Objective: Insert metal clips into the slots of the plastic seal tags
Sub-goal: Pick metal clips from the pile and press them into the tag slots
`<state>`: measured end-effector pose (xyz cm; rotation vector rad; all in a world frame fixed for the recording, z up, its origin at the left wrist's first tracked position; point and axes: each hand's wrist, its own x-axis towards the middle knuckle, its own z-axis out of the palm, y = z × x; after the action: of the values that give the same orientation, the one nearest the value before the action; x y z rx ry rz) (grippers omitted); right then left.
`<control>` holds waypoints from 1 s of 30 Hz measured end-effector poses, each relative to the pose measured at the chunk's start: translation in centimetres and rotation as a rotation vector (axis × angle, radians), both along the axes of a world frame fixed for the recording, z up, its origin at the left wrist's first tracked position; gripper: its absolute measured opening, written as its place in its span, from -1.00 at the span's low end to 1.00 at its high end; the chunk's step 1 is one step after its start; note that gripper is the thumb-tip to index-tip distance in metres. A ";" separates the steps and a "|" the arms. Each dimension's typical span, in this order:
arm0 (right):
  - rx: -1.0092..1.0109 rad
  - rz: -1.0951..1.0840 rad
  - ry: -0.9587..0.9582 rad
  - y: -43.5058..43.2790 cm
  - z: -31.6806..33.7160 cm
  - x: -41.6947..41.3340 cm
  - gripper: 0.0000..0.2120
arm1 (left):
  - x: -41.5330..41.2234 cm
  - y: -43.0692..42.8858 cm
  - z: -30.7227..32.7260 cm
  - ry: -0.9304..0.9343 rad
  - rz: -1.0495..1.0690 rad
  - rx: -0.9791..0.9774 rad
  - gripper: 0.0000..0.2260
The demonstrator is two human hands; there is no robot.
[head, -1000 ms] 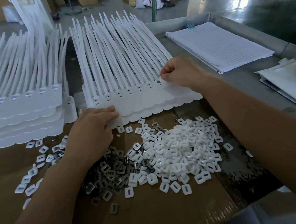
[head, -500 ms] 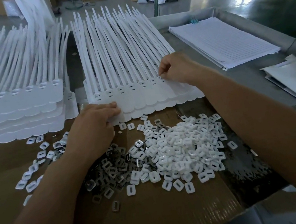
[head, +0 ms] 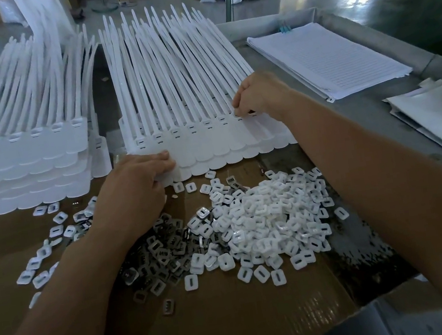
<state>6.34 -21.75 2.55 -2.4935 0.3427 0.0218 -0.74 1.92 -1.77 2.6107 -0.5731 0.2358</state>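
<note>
Your left hand (head: 131, 192), right hand (head: 258, 95): both bare. Your forearms (head: 62, 305) bare too, as far as frame edge shows. Nails (head: 165, 155) on left hand seem cut short, though view too soft for certainty.

A factory floor: stacked seal tags (head: 197, 148), heaped clips (head: 165, 247).
</note>
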 end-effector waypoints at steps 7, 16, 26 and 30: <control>0.023 0.073 -0.161 -0.8 -0.8 -2.2 -0.89 | 0.0 0.1 0.1 -0.008 -0.018 -0.004 -0.60; -0.029 0.271 -0.050 -3.9 0.2 -9.7 -0.90 | 0.1 0.0 0.1 -0.014 -0.018 0.009 -0.61; -0.037 0.342 0.097 -5.1 -0.9 -11.3 -0.80 | 0.0 0.0 0.2 -0.004 -0.008 0.007 -0.61; -0.127 0.373 0.104 -5.0 -1.1 -11.2 -0.77 | 0.1 0.1 0.2 0.000 -0.011 0.020 -0.61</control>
<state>-4.84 -26.77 1.49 -2.6534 -0.0858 0.2896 -0.63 2.00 -1.58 2.6260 -0.5924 0.2271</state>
